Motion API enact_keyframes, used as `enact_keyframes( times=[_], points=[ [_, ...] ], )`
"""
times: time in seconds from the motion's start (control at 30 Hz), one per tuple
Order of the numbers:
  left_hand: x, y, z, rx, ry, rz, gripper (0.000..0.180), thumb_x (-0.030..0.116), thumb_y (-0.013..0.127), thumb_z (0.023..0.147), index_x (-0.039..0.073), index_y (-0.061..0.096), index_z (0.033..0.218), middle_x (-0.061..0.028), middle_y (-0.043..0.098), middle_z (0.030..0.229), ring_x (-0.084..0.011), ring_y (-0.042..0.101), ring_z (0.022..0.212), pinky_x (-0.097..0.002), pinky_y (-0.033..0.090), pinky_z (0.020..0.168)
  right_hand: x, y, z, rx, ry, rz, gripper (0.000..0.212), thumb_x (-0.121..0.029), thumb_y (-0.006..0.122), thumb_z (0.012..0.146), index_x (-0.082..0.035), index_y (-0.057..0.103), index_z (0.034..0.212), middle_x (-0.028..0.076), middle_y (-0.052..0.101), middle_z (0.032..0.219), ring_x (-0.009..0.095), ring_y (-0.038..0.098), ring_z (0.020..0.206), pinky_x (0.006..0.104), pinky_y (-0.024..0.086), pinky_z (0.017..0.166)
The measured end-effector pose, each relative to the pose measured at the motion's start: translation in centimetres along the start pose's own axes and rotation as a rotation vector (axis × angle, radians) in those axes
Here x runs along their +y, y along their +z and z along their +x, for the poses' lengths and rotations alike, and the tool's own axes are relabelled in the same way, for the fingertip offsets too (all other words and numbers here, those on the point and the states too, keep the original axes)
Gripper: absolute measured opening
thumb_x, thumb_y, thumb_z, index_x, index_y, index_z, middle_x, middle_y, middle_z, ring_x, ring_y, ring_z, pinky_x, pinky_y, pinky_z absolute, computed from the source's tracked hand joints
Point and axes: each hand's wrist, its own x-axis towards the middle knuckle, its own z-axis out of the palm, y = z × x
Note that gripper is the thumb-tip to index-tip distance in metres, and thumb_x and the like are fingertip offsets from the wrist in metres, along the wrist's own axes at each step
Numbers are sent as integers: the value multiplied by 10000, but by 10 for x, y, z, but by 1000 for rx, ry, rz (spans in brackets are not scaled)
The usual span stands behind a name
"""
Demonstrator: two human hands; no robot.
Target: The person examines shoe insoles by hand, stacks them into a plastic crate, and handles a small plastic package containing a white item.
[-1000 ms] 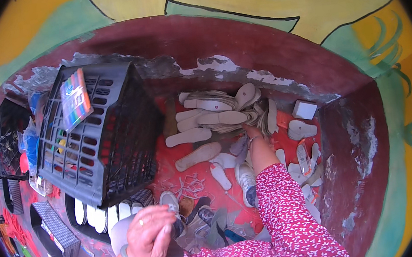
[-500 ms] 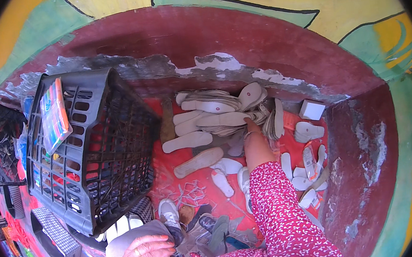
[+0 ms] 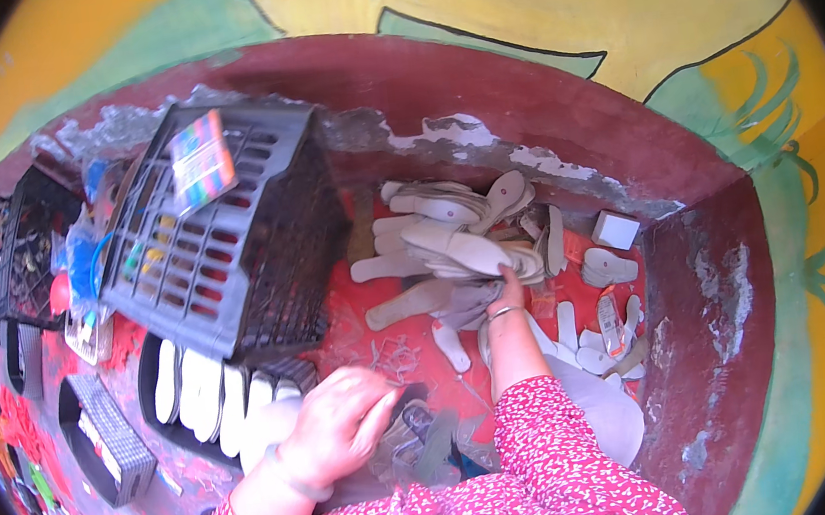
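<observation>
My right hand (image 3: 507, 295) reaches to the pile by the far wall. Its fingers are closed on the near end of a stack of beige insoles (image 3: 456, 245), which slants down toward me. More pale insoles (image 3: 437, 203) lie just behind that stack. Below it, a single long insole (image 3: 405, 304) lies on the red floor sheet, close to a greyish insole (image 3: 468, 304). Nearer to me, my left hand (image 3: 339, 421) hangs in the air with its fingers curled in, slightly blurred. I see nothing in it.
A black plastic crate (image 3: 229, 236) with a colourful packet (image 3: 201, 162) on it stands tilted at left. Below it a bin (image 3: 161, 425) holds several upright white insoles. Further insoles (image 3: 593, 349) and a small white box (image 3: 616, 229) lie near the right wall (image 3: 706, 327).
My right hand has gripped the insole stack and tilted its end toward me. My left hand has risen and moved right. The view has shifted, showing more of the bin of white insoles.
</observation>
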Motion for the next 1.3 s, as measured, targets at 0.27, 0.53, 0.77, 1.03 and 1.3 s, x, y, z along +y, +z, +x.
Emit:
enact_keyframes(
  times=[0.27, 0.53, 0.77, 1.03, 1.3],
  points=[
    [2, 22, -36, -534, -16, 234, 211, 207, 571, 823, 9, 619, 764, -175, 612, 764, -346, 595, 774, -439, 474, 726, -132, 95, -146, -361, -222, 88, 316, -181, 690, 764, -58, 574, 1032, 70, 630, 902, 182, 581, 708, 291, 479, 578],
    [-3, 46, -51, -718, -171, 458, 232, 219, 552, 782, 29, 685, 779, -186, 655, 847, -338, 633, 835, -432, 493, 769, -110, 180, -332, -775, 19, -38, 344, -183, 699, 741, -41, 567, 1025, 100, 636, 811, 208, 611, 703, 404, 543, 750],
    [-16, 80, -85, -494, 6, 491, 229, 135, 554, 797, 57, 689, 965, -173, 660, 975, -312, 640, 916, -401, 501, 807, 47, 234, -414, -674, 270, -53, 347, -174, 699, 779, -64, 559, 1077, 74, 617, 900, 194, 575, 703, 338, 522, 662],
    [5, 43, -74, -849, -139, 537, 245, 146, 525, 805, 47, 680, 967, -181, 656, 986, -316, 636, 935, -407, 494, 815, 92, 260, -451, -722, 576, -321, 315, -184, 574, 879, 1, 465, 1110, 186, 631, 902, 249, 634, 668, 385, 560, 592],
    [16, 39, -68, -923, -166, 528, 254, 146, 501, 799, 38, 676, 948, -190, 652, 986, -321, 632, 945, -413, 488, 818, -72, 207, -414, -1166, -7, -624, 277, -173, 584, 865, 33, 565, 1049, -8, 546, 615, 64, 486, 529, 192, 398, 501]
  ],
)
